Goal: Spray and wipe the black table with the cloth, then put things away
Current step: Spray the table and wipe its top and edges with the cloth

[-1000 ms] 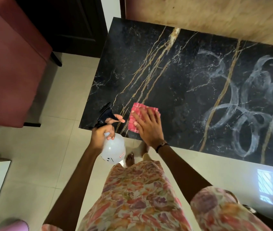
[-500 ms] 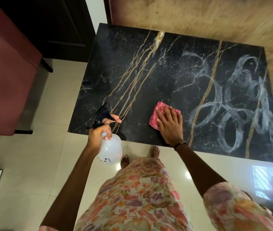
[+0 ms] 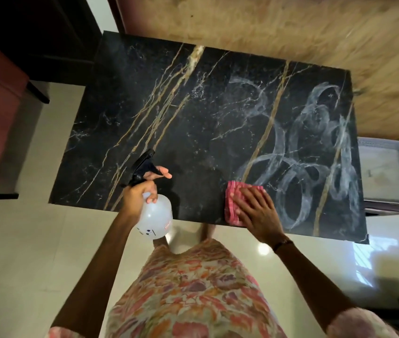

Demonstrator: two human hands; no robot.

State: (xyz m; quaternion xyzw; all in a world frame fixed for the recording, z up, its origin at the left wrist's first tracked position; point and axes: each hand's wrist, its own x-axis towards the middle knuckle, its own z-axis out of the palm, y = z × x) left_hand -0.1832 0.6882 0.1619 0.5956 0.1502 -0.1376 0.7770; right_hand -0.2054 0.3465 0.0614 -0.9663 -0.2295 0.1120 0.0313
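The right hand [image 3: 258, 213] lies flat with fingers spread on the pink cloth [image 3: 233, 206], pressing it on the black table [image 3: 193, 118] at the near edge, just beside the white swirl marks [image 3: 298, 167]. The left hand [image 3: 140, 193] grips the spray bottle [image 3: 153, 215] by the neck, above the near edge.

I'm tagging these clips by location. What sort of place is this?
Probably a room in a home: a black marble-look table, glossy tiled floor, and a plastic basket beside it.
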